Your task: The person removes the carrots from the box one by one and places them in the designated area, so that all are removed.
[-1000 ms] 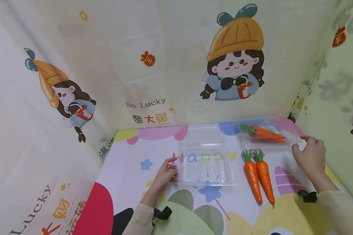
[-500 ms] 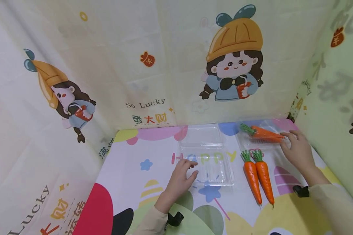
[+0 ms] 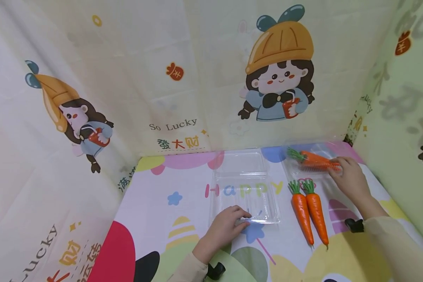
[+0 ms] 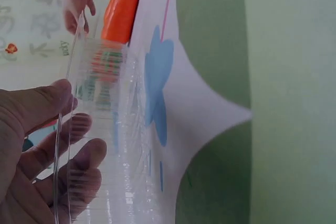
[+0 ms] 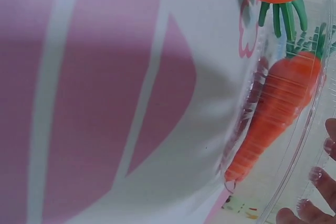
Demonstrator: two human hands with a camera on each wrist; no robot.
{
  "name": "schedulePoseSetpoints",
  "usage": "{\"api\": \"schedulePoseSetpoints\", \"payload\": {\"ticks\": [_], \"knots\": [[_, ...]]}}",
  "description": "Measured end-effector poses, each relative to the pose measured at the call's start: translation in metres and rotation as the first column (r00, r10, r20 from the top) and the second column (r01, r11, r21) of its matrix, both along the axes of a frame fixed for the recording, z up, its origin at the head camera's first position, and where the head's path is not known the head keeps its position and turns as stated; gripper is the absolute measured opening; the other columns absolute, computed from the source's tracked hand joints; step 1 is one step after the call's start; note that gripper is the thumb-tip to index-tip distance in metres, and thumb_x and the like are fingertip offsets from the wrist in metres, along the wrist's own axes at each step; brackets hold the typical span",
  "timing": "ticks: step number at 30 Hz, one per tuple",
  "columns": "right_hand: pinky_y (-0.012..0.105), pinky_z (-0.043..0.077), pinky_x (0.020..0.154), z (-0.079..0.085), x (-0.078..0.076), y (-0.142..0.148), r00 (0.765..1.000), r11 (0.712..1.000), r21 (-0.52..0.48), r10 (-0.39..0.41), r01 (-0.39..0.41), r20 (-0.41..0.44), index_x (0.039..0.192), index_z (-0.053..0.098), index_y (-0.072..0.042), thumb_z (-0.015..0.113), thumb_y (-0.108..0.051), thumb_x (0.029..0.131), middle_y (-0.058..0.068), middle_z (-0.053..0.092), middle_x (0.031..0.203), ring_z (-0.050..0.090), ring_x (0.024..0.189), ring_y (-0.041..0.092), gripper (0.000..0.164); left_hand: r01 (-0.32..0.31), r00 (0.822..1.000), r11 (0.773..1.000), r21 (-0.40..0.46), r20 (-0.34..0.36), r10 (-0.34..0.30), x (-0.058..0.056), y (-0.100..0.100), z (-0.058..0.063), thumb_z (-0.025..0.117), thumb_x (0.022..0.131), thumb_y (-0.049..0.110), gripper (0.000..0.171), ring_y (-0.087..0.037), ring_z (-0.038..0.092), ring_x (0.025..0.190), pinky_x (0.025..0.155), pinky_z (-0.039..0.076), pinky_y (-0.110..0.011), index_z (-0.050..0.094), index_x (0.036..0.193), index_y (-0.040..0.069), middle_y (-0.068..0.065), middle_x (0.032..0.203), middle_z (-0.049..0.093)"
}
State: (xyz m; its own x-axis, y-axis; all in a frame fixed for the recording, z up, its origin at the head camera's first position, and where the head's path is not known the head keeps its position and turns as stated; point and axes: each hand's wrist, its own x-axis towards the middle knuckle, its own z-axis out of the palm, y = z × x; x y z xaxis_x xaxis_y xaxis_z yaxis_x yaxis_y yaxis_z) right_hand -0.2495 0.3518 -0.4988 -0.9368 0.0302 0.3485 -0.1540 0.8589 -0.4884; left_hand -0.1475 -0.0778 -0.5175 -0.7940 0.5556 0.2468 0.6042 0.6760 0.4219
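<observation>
My left hand (image 3: 228,223) is at the front edge of a clear plastic hinged box (image 3: 275,220), which lies with its lid folded back. In the left wrist view its thumb meets the rim and its curled fingers show through the plastic wall (image 4: 118,140). My right hand (image 3: 350,181) reaches over a second clear box (image 3: 290,172) at the back right, close to the tips of the orange carrots (image 3: 311,158) inside. The right wrist view has its fingers (image 5: 317,178) spread beyond the rim, apart from the visible carrot (image 5: 278,95).
Two more carrots with green tops, a left one (image 3: 302,213) and a right one (image 3: 318,214), lie side by side between the boxes and my right sleeve. A printed cloth covers the table (image 3: 148,211); printed curtains (image 3: 218,90) enclose its back and sides.
My left hand has gone from the near box's left side across to its front edge. The right hand has moved left, from beside the far box to over the carrot tips.
</observation>
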Motion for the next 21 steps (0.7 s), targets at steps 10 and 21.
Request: {"api": "schedulePoseSetpoints", "payload": {"ticks": [10, 21], "knots": [[0.076, 0.036, 0.100, 0.002, -0.003, -0.005, 0.999, 0.999, -0.019, -0.038, 0.038, 0.033, 0.119, 0.060, 0.008, 0.063, -0.011, 0.098, 0.039, 0.046, 0.136, 0.043, 0.124, 0.059, 0.029, -0.029, 0.999, 0.999, 0.035, -0.020, 0.030, 0.004, 0.000, -0.001, 0.075, 0.096, 0.025, 0.013, -0.006, 0.065, 0.091, 0.079, 0.051, -0.015, 0.078, 0.107, 0.022, 0.009, 0.099, 0.071], [0.075, 0.038, 0.099, 0.004, -0.002, -0.016, 0.997, 0.999, -0.022, -0.044, 0.045, 0.057, 0.118, 0.062, 0.007, 0.063, -0.012, 0.098, 0.037, 0.049, 0.136, 0.045, 0.124, 0.058, 0.028, -0.077, 0.997, 0.995, 0.057, 0.023, 0.076, 0.009, -0.008, -0.002, 0.074, 0.096, 0.025, 0.013, -0.007, 0.064, 0.090, 0.078, 0.050, -0.016, 0.079, 0.108, 0.023, 0.010, 0.100, 0.071]]}}
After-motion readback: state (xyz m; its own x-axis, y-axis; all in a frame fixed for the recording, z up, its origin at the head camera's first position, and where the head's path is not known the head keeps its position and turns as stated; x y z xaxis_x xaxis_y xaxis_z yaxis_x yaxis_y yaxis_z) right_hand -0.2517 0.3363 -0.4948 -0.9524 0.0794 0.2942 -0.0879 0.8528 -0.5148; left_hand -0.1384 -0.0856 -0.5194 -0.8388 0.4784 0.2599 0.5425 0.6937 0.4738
